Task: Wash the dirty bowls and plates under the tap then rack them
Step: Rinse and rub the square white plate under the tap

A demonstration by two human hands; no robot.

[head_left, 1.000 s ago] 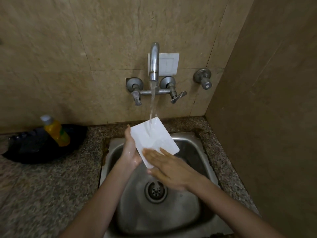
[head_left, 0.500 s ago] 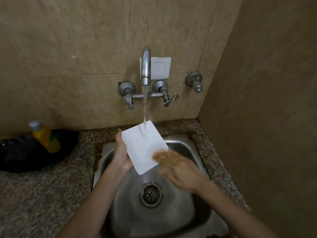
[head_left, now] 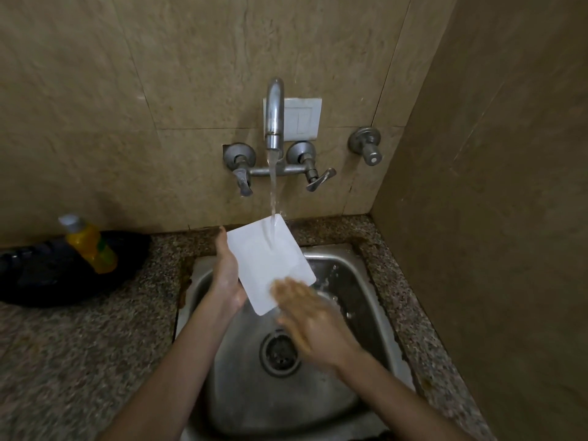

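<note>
A white square plate [head_left: 265, 261] is held tilted over the steel sink [head_left: 362, 272], under the running tap [head_left: 274, 116]. Water strikes its upper edge and runs down its face. My left hand [head_left: 226, 275] grips the plate by its left edge. My right hand [head_left: 310, 316], fingers spread and blurred with motion, lies flat against the plate's lower right part. The drain [head_left: 280, 351] shows below the hands.
A yellow soap bottle [head_left: 90, 246] stands in a black tray [head_left: 38, 275] on the speckled granite counter [head_left: 79, 345] at the left. A side wall closes in tight on the right of the sink. Another valve [head_left: 366, 146] sticks out of the back wall.
My right hand has been sliding back and forth over the lower part of the plate. The left hand keeps the plate under the water stream.
</note>
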